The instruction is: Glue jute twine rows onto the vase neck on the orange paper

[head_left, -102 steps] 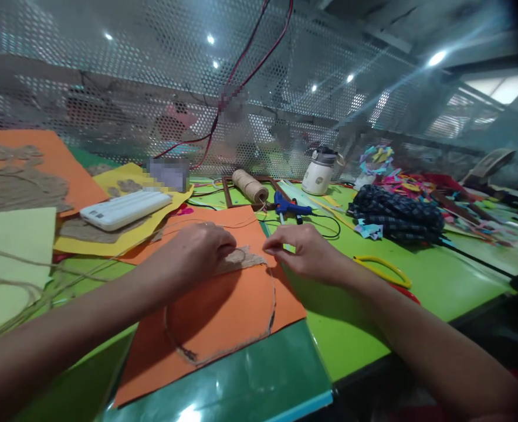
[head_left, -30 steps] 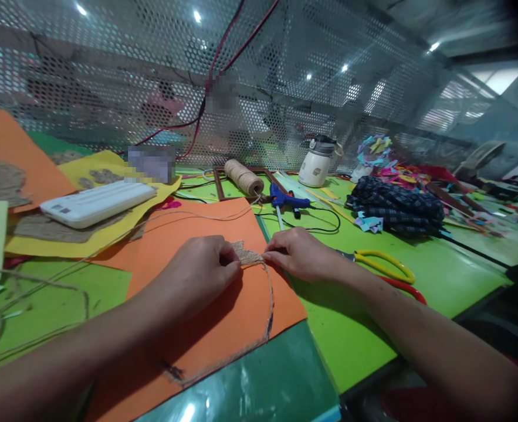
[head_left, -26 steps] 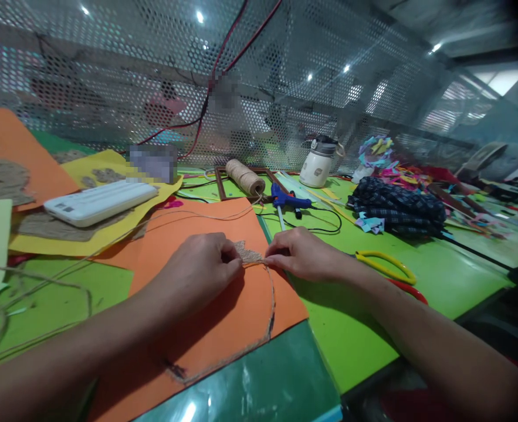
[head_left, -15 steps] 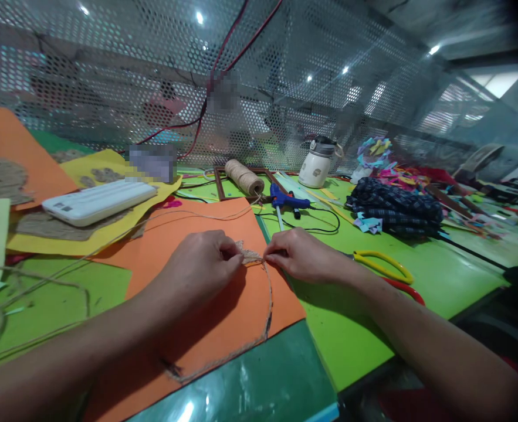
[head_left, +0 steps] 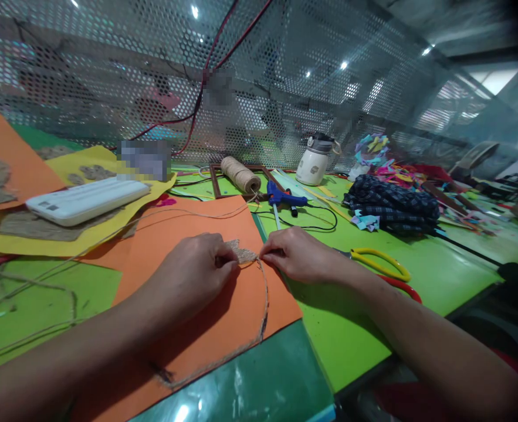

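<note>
An orange paper sheet (head_left: 223, 310) lies before me, with jute twine (head_left: 266, 299) running along its right and lower edges as an outline. Near the top of that outline is a small flat patch of twine rows (head_left: 241, 252). My left hand (head_left: 201, 264) is closed at the patch's left side, thumb and fingers pinched on the twine; the strand inside the grip is mostly hidden. At the patch's right tip, my right hand (head_left: 298, 255) pinches the twine between thumb and fingertips. A twine spool (head_left: 240, 174) lies beyond the sheet, its strand trailing left.
A blue glue gun (head_left: 285, 198) rests behind my right hand. Scissors with yellow and red handles (head_left: 382, 264) lie by my right forearm. A white power bank-like block (head_left: 87, 201) sits on yellow paper at left. Farther back are a white bottle (head_left: 314, 161) and dark checked cloth (head_left: 390, 205).
My left hand has shifted slightly left and down, showing more of the twine patch. My right hand keeps its pinch at the tip. The whole view has drifted a little.
</note>
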Demonstrator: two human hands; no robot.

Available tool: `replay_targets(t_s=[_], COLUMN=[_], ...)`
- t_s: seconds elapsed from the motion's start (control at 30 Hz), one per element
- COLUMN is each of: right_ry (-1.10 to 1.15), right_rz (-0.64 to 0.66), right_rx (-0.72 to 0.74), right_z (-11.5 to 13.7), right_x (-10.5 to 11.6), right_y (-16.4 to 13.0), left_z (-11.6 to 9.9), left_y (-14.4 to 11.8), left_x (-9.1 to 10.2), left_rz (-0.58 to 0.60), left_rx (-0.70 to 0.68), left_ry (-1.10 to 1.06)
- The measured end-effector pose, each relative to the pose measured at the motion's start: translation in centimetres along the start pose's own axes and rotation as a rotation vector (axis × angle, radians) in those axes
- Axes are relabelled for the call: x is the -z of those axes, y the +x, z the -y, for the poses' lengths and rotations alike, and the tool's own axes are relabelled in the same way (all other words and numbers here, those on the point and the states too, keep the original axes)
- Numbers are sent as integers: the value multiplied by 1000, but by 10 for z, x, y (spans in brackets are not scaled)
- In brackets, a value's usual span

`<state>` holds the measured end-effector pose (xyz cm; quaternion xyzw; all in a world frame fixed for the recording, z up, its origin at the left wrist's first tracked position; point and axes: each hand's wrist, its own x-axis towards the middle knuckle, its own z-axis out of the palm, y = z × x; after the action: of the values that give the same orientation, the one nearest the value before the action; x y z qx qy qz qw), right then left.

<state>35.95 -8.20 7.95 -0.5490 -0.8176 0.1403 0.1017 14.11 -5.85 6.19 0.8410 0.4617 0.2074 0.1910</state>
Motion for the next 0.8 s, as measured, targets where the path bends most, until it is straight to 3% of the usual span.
replay_targets(t_s=[0.27,0.6,0.8], right_ry=[88,104,50], right_rz=[-78,-61,-52], right_rx=[-129,-59,-50], right_z=[1,2,3], right_x=[-1,-2,-1], right_y=[1,-1,-2], left_z=[7,8,0], left_y=[-2,-1,-2], left_x=[-2,-6,1], left_rz=[-31,-14,59], left_rx=[-130,-226,-194], left_ry=[217,291,322])
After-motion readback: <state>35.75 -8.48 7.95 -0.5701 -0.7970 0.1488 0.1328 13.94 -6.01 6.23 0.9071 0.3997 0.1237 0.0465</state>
